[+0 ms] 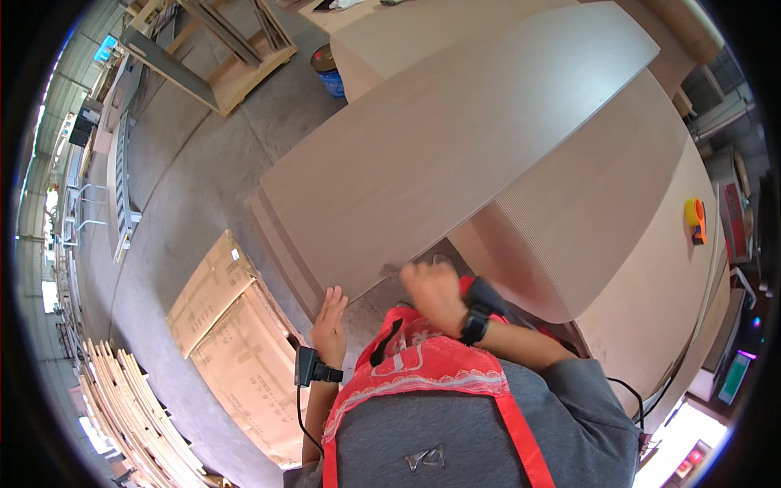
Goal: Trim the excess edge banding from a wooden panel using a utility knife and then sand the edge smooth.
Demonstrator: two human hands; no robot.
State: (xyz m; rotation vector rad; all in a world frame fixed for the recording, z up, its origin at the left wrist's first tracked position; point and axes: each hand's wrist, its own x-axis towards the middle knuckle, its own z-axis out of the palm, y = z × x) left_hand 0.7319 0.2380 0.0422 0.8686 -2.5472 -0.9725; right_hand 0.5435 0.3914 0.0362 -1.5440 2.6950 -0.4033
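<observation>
A long grey-brown panel (423, 154) slants across the view, its near left end beside my hands and its far end overhanging the table. My left hand (329, 325) is at the panel's near corner, fingers stretched out and touching its edge. My right hand (433, 294) is curled at the panel's near long edge and slightly blurred. Whatever its fingers may hold is hidden. A darker strip (281, 244) runs along the panel's left end. Under the panel, a curved sheet with a ribbed band (561, 252) bends down beside my right forearm.
A large table (651, 325) stands at the right, with a yellow and orange tape dispenser (696, 220) on it. Flattened cardboard (244, 358) and a stack of wooden strips (142, 415) lie at the left. A blue bucket (329, 77) and a wooden rack (220, 73) stand farther back.
</observation>
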